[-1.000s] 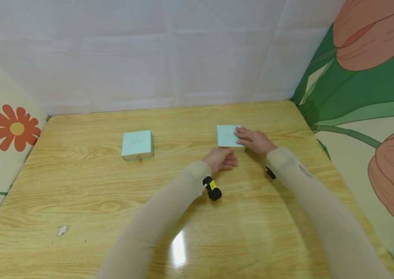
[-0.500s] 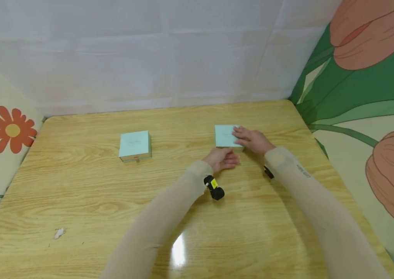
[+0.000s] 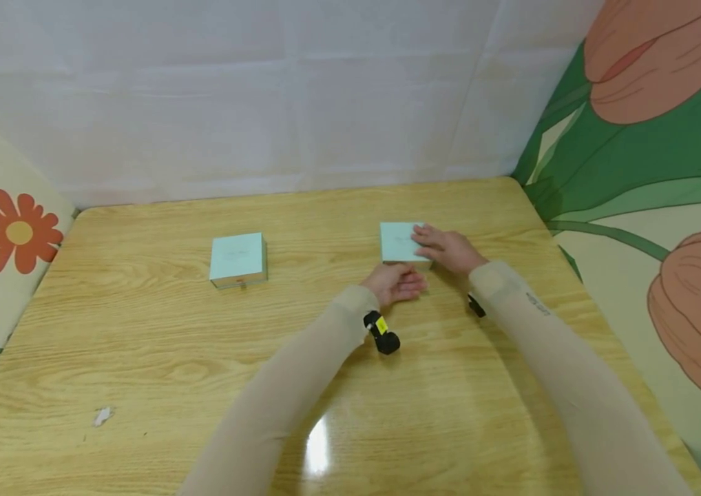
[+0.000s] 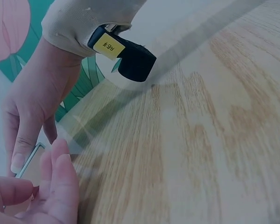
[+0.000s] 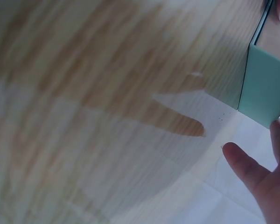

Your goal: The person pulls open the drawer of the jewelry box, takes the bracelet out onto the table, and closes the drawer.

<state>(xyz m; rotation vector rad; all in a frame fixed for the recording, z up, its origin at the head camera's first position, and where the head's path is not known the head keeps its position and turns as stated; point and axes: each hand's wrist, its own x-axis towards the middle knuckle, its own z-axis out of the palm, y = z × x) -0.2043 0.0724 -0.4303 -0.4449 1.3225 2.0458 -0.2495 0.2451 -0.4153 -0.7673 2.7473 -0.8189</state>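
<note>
A white scrap [image 3: 102, 416] is lying nearest me, at the left of the wood-grain table [image 3: 171, 358]. Two beige sleeves [image 3: 282, 393] are reaching forward; dark lettering is running along the right one, too small for me to read. A yellow label [image 3: 382, 326] is showing on the left arm's black wrist camera [image 3: 390, 343], its writing unclear to me. The left hand [image 3: 395, 284] is sitting at the front of a mint-green gift box [image 3: 395, 241], thumb and fingers close together by a small reddish bit [image 4: 35, 191]; whether they are pinching it, I cannot tell. That box is lying flat at the table's far right, its beige front face [image 5: 273, 37] pointing toward the wearer; the lid is looking nearly square, so I'm not making out a long axis. Faint, illegible print is marking it. The right hand [image 3: 452, 253] is resting extended fingers on the lid's right part, thumb apart. A matching gift box [image 3: 238, 256] is sitting well apart to the left, turned slightly. Behind, a creased white backdrop [image 3: 202, 124] is hanging.
</note>
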